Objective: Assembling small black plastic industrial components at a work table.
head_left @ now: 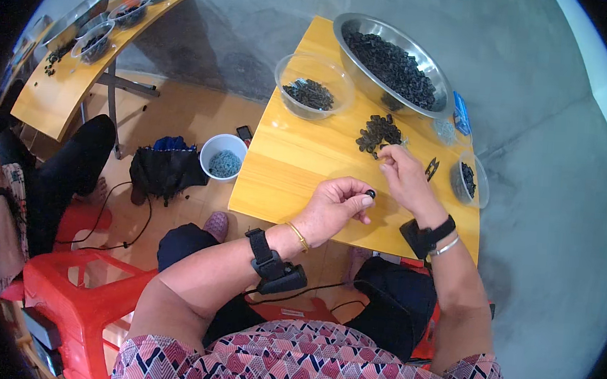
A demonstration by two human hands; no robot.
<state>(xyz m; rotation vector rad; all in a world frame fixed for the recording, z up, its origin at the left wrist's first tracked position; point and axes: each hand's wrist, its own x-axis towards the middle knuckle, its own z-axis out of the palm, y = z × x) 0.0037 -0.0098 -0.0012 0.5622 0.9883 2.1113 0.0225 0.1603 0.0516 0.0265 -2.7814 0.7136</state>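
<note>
Over the near part of the wooden table, my left hand (334, 204) pinches a small round black piece (370, 193) between thumb and fingers. My right hand (404, 177) is closed at the near edge of a loose pile of small black parts (378, 133); whatever its fingertips hold is hidden. Just right of that hand lies a pair of small black snips (431, 169). Beyond the pile stands a wide steel bowl (354, 73) full of similar black parts. A clear plastic bowl (346, 87) with more of them sits to its left.
A clear tub (483, 182) of black parts stands at the table's right edge, near a blue packet (461, 115). Left of the table are a white bucket (208, 147) with blue-grey bits, a black bag (167, 169) and a red stool (81, 294). Another person sits by a second table (56, 105).
</note>
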